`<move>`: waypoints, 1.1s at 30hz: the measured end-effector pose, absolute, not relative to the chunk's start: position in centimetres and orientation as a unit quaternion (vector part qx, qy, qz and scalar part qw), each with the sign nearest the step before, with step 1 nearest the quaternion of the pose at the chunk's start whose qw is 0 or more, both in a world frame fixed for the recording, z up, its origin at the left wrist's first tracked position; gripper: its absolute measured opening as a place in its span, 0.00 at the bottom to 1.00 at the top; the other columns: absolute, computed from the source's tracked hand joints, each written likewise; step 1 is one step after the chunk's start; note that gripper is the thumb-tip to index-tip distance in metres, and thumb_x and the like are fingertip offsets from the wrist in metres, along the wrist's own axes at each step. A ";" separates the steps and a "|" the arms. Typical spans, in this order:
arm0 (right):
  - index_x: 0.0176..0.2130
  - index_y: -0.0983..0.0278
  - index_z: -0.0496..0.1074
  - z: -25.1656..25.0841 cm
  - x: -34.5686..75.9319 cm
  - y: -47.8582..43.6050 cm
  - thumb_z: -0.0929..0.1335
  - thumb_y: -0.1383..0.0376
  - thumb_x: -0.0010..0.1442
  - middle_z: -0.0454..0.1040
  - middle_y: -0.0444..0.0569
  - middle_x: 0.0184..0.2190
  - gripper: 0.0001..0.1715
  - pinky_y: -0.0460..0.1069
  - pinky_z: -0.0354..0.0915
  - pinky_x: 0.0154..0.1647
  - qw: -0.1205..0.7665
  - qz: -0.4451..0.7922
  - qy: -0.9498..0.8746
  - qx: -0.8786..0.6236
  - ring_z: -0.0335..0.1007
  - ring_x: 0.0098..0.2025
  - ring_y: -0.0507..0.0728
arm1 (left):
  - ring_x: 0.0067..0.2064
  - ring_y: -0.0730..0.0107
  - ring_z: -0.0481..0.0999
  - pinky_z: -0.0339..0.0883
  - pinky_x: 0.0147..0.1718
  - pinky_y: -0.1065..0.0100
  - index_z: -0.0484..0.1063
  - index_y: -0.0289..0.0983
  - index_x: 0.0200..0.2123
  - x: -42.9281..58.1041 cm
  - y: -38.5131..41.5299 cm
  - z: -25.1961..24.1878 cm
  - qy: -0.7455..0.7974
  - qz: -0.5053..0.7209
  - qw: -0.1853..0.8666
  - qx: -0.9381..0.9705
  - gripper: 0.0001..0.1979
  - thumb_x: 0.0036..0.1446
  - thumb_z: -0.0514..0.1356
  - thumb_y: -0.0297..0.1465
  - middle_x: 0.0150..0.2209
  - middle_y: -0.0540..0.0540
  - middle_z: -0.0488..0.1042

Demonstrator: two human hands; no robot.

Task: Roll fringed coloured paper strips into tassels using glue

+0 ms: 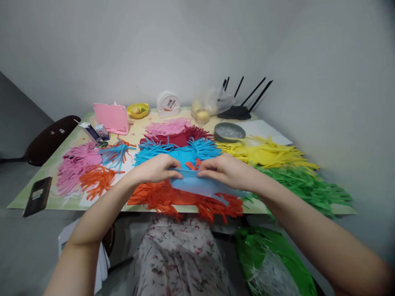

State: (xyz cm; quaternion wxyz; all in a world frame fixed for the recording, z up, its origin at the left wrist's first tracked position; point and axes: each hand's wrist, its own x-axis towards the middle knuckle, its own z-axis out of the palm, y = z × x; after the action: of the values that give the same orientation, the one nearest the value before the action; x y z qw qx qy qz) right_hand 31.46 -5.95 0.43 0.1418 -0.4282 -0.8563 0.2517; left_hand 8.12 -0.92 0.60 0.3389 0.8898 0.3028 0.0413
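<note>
My left hand (159,167) and my right hand (226,169) pinch the upper edge of a light blue fringed sheet (197,186), thumbs toward each other. Its lower part hangs loose and blurred, with strips trailing on the right. Beneath it, at the table's front edge, lies an orange fringed pile (160,195). Just behind my hands is a blue fringed pile (182,154). A small orange scrap (194,164) shows between the hands. Farther back are a dark red fringed pile (182,137) and a pink one (168,126).
Yellow (268,154) and green fringed piles (305,189) spread at right. Loose pink fringe (77,166) and a phone (37,196) lie left. Behind stand a pink tablet case (111,118), a yellow fruit bowl (138,110), a grey bowl (230,131) and a black router (235,112).
</note>
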 end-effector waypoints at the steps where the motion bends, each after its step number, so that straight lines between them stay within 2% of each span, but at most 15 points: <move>1: 0.27 0.64 0.70 0.3 31.5 -5.9 0.65 0.57 0.63 0.69 0.43 0.22 0.17 0.45 0.54 0.27 0.143 0.259 -0.853 -0.430 0.61 0.23 0.51 | 0.23 0.76 0.58 0.49 0.25 0.73 0.66 0.35 0.22 8.1 -1.0 0.6 0.309 0.043 0.337 0.888 0.16 0.57 0.60 0.37 0.19 0.54 0.62; 3: 0.30 0.64 0.70 0.0 31.6 -5.9 0.68 0.56 0.59 0.70 0.43 0.24 0.14 0.45 0.55 0.27 0.144 0.270 -0.845 -0.438 0.63 0.25 0.51 | 0.23 0.77 0.58 0.49 0.25 0.73 0.66 0.34 0.21 8.0 -1.0 0.7 0.316 0.044 0.333 0.887 0.16 0.57 0.59 0.37 0.19 0.54 0.62; 6: 0.27 0.64 0.70 -0.5 31.7 -5.9 0.70 0.57 0.57 0.70 0.42 0.22 0.14 0.45 0.55 0.27 0.144 0.273 -0.831 -0.463 0.63 0.25 0.51 | 0.23 0.77 0.57 0.47 0.25 0.72 0.65 0.34 0.21 7.9 -1.0 0.7 0.314 0.042 0.328 0.890 0.17 0.58 0.59 0.37 0.19 0.54 0.61; 12: 0.24 0.64 0.69 -0.7 31.9 -6.0 0.66 0.58 0.62 0.66 0.41 0.18 0.18 0.44 0.54 0.26 0.156 0.263 -0.842 -0.445 0.62 0.22 0.51 | 0.22 0.77 0.56 0.45 0.24 0.71 0.64 0.34 0.20 7.9 -0.9 0.8 0.324 0.033 0.305 0.895 0.17 0.57 0.59 0.36 0.18 0.54 0.60; 16: 0.26 0.64 0.72 -0.5 31.9 -6.0 0.63 0.58 0.65 0.70 0.43 0.19 0.20 0.45 0.56 0.26 0.141 0.239 -0.863 -0.423 0.64 0.22 0.51 | 0.22 0.77 0.55 0.44 0.24 0.70 0.65 0.34 0.20 8.0 -0.9 0.8 0.320 0.024 0.293 0.901 0.17 0.57 0.59 0.36 0.18 0.54 0.61; 19: 0.30 0.64 0.74 -0.6 32.2 -6.0 0.61 0.58 0.67 0.75 0.46 0.25 0.20 0.46 0.60 0.29 0.137 0.244 -0.864 -0.419 0.70 0.26 0.53 | 0.23 0.76 0.57 0.46 0.24 0.71 0.65 0.34 0.20 7.9 -0.9 0.7 0.317 0.025 0.304 0.898 0.17 0.58 0.59 0.37 0.19 0.53 0.62; 21: 0.39 0.63 0.74 -1.0 32.5 -6.2 0.65 0.55 0.64 0.78 0.48 0.33 0.15 0.47 0.65 0.33 0.151 0.271 -0.850 -0.426 0.74 0.33 0.55 | 0.23 0.76 0.59 0.48 0.25 0.71 0.65 0.35 0.21 7.6 -0.9 0.6 0.318 0.033 0.316 0.893 0.17 0.58 0.58 0.38 0.19 0.53 0.63; 22: 0.45 0.62 0.73 -1.3 32.7 -6.4 0.67 0.54 0.62 0.79 0.49 0.38 0.18 0.48 0.67 0.36 0.169 0.278 -0.842 -0.431 0.76 0.38 0.57 | 0.24 0.76 0.59 0.49 0.25 0.72 0.65 0.35 0.21 7.4 -0.9 0.5 0.320 0.040 0.323 0.890 0.17 0.58 0.58 0.39 0.20 0.53 0.63; 24: 0.57 0.61 0.65 -2.2 32.8 -7.1 0.72 0.52 0.55 0.75 0.55 0.51 0.34 0.54 0.69 0.47 0.215 0.254 -0.837 -0.435 0.74 0.49 0.62 | 0.24 0.75 0.59 0.49 0.25 0.72 0.64 0.35 0.22 7.1 -0.9 0.2 0.331 0.061 0.339 0.878 0.18 0.59 0.57 0.40 0.20 0.53 0.62; 25: 0.61 0.61 0.62 -2.6 32.8 -7.6 0.73 0.52 0.53 0.70 0.57 0.57 0.41 0.58 0.67 0.52 0.236 0.221 -0.842 -0.432 0.70 0.55 0.64 | 0.24 0.75 0.59 0.49 0.24 0.72 0.63 0.35 0.22 6.9 -0.9 0.0 0.340 0.071 0.350 0.870 0.19 0.59 0.56 0.42 0.20 0.53 0.61; 27: 0.64 0.61 0.57 -3.6 32.5 -8.4 0.74 0.54 0.54 0.62 0.61 0.63 0.45 0.63 0.61 0.60 0.258 0.140 -0.858 -0.421 0.60 0.63 0.67 | 0.25 0.76 0.57 0.49 0.24 0.72 0.62 0.35 0.22 6.7 -0.9 -0.5 0.354 0.085 0.379 0.851 0.20 0.60 0.55 0.44 0.21 0.54 0.59; 29: 0.64 0.62 0.58 -4.4 32.0 -9.0 0.71 0.60 0.58 0.63 0.61 0.63 0.38 0.65 0.58 0.62 0.266 0.077 -0.867 -0.414 0.58 0.64 0.67 | 0.25 0.76 0.57 0.50 0.24 0.73 0.61 0.35 0.22 6.7 -1.0 -1.1 0.362 0.087 0.417 0.829 0.22 0.58 0.55 0.46 0.22 0.54 0.57; 31: 0.62 0.62 0.61 -5.2 31.6 -9.1 0.67 0.67 0.62 0.67 0.60 0.60 0.30 0.64 0.60 0.60 0.280 0.044 -0.867 -0.410 0.62 0.62 0.64 | 0.25 0.77 0.56 0.50 0.23 0.73 0.60 0.36 0.22 6.7 -1.1 -1.7 0.366 0.086 0.462 0.803 0.23 0.57 0.56 0.48 0.22 0.54 0.56; 33: 0.59 0.62 0.64 -5.9 31.4 -8.9 0.64 0.71 0.61 0.69 0.58 0.59 0.27 0.63 0.63 0.58 0.298 0.025 -0.867 -0.400 0.65 0.60 0.63 | 0.24 0.77 0.56 0.51 0.23 0.73 0.60 0.36 0.23 6.8 -1.4 -2.2 0.369 0.089 0.521 0.765 0.24 0.55 0.57 0.50 0.22 0.55 0.55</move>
State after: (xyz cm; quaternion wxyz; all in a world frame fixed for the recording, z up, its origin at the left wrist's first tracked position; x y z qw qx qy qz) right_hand 31.44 -8.86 -5.87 0.2975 -0.3997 -0.8666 0.0254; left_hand 6.78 -1.44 -2.24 0.5208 0.7649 0.3686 0.0891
